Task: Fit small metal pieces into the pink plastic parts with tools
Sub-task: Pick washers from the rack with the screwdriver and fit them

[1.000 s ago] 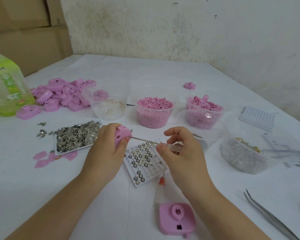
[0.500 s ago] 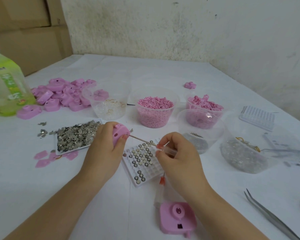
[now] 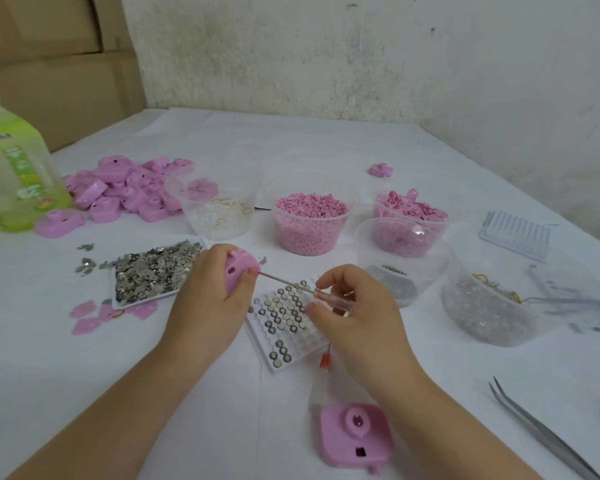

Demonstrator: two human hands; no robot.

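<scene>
Grip, left: the left hand (image 3: 208,303) clenched its fingers round a pink plastic part (image 3: 238,271) and held it off the bench (image 3: 291,140) near the middle, with one fingertip (image 3: 253,271) on the part's right edge.
Part: one face with a dark hole was turned to the camera, and the rest of the body sat hidden inside the curled fingers.
Grip, right: the right hand (image 3: 357,327) pinched the clear handle of a slim metal tool (image 3: 284,281) between thumb and fingertips.
Tool: the shaft slanted up and left, its tip meeting the part just beside that left fingertip.
Under the hands: a white grid tray (image 3: 284,323) held small metal discs in some cells.
Left of the grip: a flat tray of metal pieces (image 3: 153,271) lay on the bench.
Far left: a heap of pink parts (image 3: 125,188) lay beside a green bottle (image 3: 11,181).
Behind: a tub of pink pellets (image 3: 309,220) stood on the bench.
Near edge: a second pink housing (image 3: 355,433) lay flat, with tweezers (image 3: 541,434) toward the near right corner.
</scene>
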